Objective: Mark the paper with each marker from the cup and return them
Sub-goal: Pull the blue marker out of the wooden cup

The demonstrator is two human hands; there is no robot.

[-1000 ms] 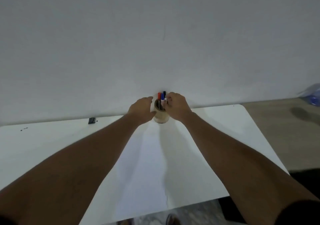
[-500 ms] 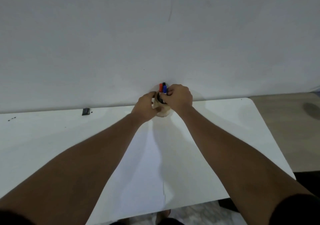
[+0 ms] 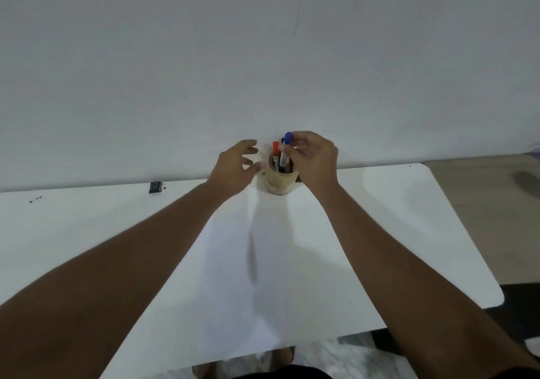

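Your right hand (image 3: 314,156) pinches the blue-capped marker (image 3: 285,152) above the cup (image 3: 280,181) by the table's (image 3: 409,218) far edge; your left hand (image 3: 233,168) hovers beside it, fingers spread, empty.

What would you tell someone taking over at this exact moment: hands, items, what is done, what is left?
Right hand: fingers pinching the blue-capped marker, partly raised from the cup.
Left hand: open, fingers spread, beside the cup; contact unclear.
Red-capped marker stands in the cup, and a dark one seems to sit behind it. The cup is at the table's far edge; the paper lies in front of it.
Done: no marks visible on the paper.
Left: mark with each marker, then return them all.
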